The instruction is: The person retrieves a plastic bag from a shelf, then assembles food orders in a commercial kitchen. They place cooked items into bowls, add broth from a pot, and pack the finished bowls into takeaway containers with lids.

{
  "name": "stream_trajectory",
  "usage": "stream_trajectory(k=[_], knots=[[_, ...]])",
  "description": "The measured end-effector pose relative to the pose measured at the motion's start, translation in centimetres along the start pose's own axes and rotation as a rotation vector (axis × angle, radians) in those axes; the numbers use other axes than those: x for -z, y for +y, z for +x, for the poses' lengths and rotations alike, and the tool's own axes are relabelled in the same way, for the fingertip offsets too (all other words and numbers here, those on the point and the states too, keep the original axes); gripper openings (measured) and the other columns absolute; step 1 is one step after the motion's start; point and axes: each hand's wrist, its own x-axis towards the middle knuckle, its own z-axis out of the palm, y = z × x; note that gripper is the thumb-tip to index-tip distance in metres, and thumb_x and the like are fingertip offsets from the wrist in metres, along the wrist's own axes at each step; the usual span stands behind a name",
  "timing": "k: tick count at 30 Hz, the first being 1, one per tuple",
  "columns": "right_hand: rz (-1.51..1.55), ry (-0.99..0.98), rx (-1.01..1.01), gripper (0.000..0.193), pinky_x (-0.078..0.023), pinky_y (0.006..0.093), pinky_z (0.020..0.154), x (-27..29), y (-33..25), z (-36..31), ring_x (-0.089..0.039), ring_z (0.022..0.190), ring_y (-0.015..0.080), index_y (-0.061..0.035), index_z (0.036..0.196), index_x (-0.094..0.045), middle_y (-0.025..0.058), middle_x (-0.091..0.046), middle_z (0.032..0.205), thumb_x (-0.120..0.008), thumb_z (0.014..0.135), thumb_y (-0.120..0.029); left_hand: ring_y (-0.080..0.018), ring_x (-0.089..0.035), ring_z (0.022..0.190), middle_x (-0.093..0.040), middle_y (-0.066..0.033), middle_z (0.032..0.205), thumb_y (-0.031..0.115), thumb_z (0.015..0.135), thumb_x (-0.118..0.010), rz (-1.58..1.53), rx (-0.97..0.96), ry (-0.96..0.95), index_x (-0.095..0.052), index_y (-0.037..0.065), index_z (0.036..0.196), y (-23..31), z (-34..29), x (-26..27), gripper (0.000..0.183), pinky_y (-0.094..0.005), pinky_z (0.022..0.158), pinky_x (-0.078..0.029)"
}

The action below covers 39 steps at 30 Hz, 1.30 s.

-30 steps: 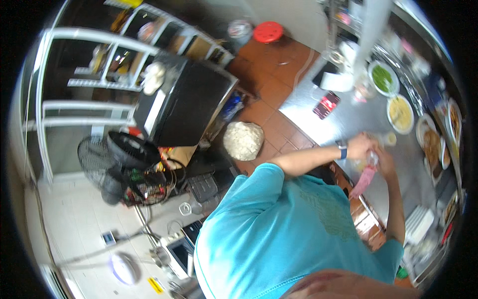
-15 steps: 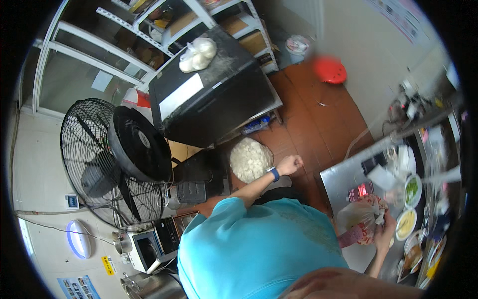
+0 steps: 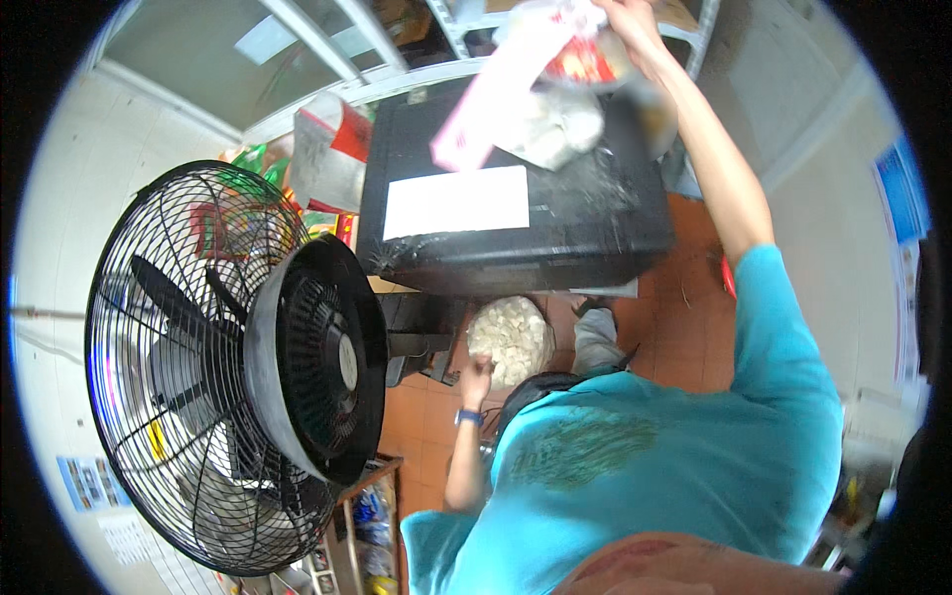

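Observation:
At the top, my right hand (image 3: 631, 22) is closed round the gathered top of a thin plastic bag (image 3: 583, 59) with red print. A pink-and-white strip (image 3: 481, 114) hangs beside it, blurred by motion. The bag is over the far part of a large black box (image 3: 446, 253) that bears a white sheet (image 3: 456, 201). A whitish plastic bag (image 3: 560, 127) lies on that box, partly behind the carried one. My left hand (image 3: 477, 377), with a blue watch on the wrist, is low with fingers curled in, in front of a round container of white chunks (image 3: 516, 337).
A big black caged fan (image 3: 213, 367) stands close on the left. Behind it are a grey-and-red bag (image 3: 332, 149) and colourful packages. White metal shelving (image 3: 461, 20) rises beyond the box. Tiled reddish floor (image 3: 684, 327) shows on the right.
My body has turned left from the metal counter to the black box. My right hand has carried the printed plastic bag from the counter over the box; my left arm has swung lower.

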Motion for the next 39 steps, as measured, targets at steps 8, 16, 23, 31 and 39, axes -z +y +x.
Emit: stream_trajectory(k=[8,16,23,31,39], knots=[[-0.114,-0.095,-0.29,0.03,-0.049,0.032,0.069,-17.2,20.8,22.7,-0.06,0.078,0.0162,-0.0023,0.106,-0.063,0.0067,-0.065,0.089,-0.064,0.091,-0.029,-0.0149,-0.067,0.076,-0.072,-0.0094,0.079,0.035,0.09,-0.07,-0.378,0.633,0.725,-0.07,0.003,0.09,-5.5,-16.3,-5.4,0.032,-0.0326,0.074,-0.054],[-0.181,-0.478,-0.099,0.032,-0.048,0.0276,0.069,-27.0,30.8,27.1,-0.059,0.077,0.0138,-0.0001,0.115,-0.06,0.0059,-0.065,0.09,-0.061,0.094,-0.025,-0.022,-0.066,0.068,-0.069,-0.0114,0.077,0.022,0.092,-0.063,-0.75,1.162,0.821,-0.066,-0.003,0.095,-2.4,-27.0,-17.7,0.026,-0.0354,0.056,-0.052],[-0.054,-0.784,0.187,0.034,-0.048,0.0238,0.069,-21.7,18.6,16.7,-0.058,0.076,0.0117,0.0018,0.123,-0.057,0.0052,-0.065,0.091,-0.058,0.097,-0.021,-0.0182,-0.069,0.072,-0.072,-0.0115,0.082,0.03,0.093,-0.063,-0.262,0.993,0.957,-0.067,0.0,0.09,2.9,-22.8,-14.7,0.03,-0.0341,0.065,-0.054],[0.192,-2.402,-0.263,0.027,-0.051,0.0265,0.069,-13.6,-4.5,-27.7,-0.062,0.075,0.0137,0.0027,0.117,-0.059,0.0101,-0.068,0.086,-0.056,0.097,-0.015,-0.0204,-0.07,0.073,-0.073,-0.0083,0.08,0.019,0.078,-0.07,-0.302,0.697,1.048,-0.074,0.009,0.086,2.8,-26.1,-12.7,0.014,-0.0345,0.068,-0.055],[-0.101,-2.669,0.056,0.015,-0.056,0.029,0.067,-19.6,-5.6,-72.7,-0.065,0.08,0.015,-0.0006,0.108,-0.062,0.006,-0.067,0.086,-0.051,0.096,-0.002,-0.0229,-0.06,0.06,-0.058,-0.008,0.065,0.015,0.078,-0.071,-0.419,0.387,1.771,-0.05,0.005,0.077,6.2,-46.8,-4.5,0.023,-0.0362,0.056,-0.046]])
